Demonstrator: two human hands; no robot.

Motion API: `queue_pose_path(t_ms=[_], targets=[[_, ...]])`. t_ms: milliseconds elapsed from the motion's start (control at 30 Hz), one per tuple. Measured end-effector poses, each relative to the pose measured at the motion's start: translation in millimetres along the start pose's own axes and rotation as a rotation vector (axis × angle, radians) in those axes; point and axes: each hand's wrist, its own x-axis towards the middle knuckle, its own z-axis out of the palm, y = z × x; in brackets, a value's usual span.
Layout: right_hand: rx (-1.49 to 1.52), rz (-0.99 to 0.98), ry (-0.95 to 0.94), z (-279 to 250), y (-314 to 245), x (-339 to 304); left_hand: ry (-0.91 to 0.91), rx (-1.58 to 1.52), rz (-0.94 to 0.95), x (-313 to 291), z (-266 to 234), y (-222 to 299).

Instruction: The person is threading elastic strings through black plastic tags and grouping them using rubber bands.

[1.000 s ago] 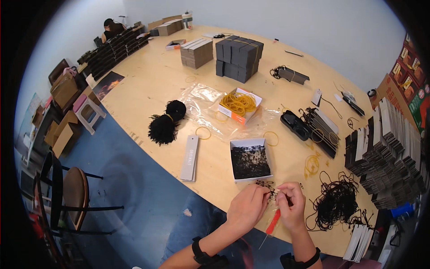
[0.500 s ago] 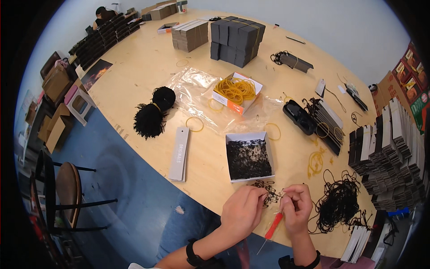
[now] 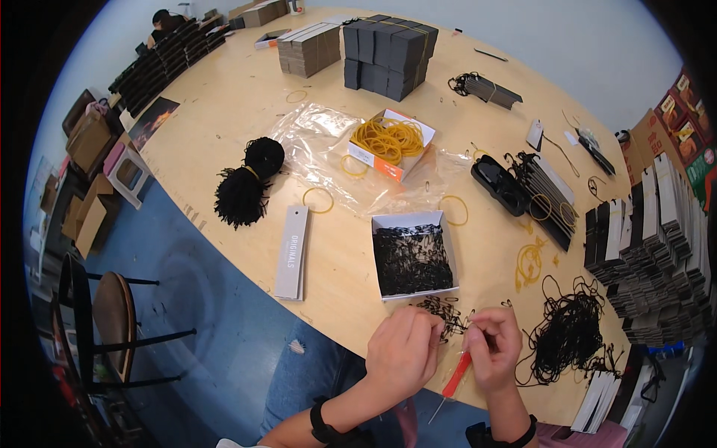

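Observation:
My left hand [image 3: 404, 351] and my right hand [image 3: 494, 345] are close together at the table's near edge, fingertips pinched. What lies between them is too small to make out. Just behind the fingertips is a small pile of black wire pins [image 3: 446, 312], looking like safety pins. More of them fill a white open box [image 3: 414, 294] beyond my hands. Beside my right palm, a red-handled tool [image 3: 457, 376] with a thin metal shaft points over the edge. A tangle of black cords [image 3: 565, 328] lies right of my right hand.
Grey tags [image 3: 291, 254] and a black cord bundle [image 3: 250, 187] lie left. Further back are a box of yellow rubber bands [image 3: 379, 166] on clear plastic, a black case [image 3: 498, 185] and stacked dark grey blocks [image 3: 388, 56]. Tag stacks [image 3: 657, 254] crowd the right edge. A chair [image 3: 116, 321] stands left.
The view has shifted slightly, so the table's things sit a little differently. My hands stay pinched in nearly the same place; the thin dark piece seen between them is harder to see now.

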Motion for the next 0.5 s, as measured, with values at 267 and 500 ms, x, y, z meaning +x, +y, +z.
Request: queue_pose_path(t_ms=[267,500], targets=[[-0.084,0.021,-0.068,1.5,0.5,2.9,-0.009,-0.018,0.002,0.5,-2.6,-0.2],[-0.160,0.022,-0.115,5.0,-4.3,8.7,-0.001,-0.040,0.028,-1.7,-2.0,-3.0]])
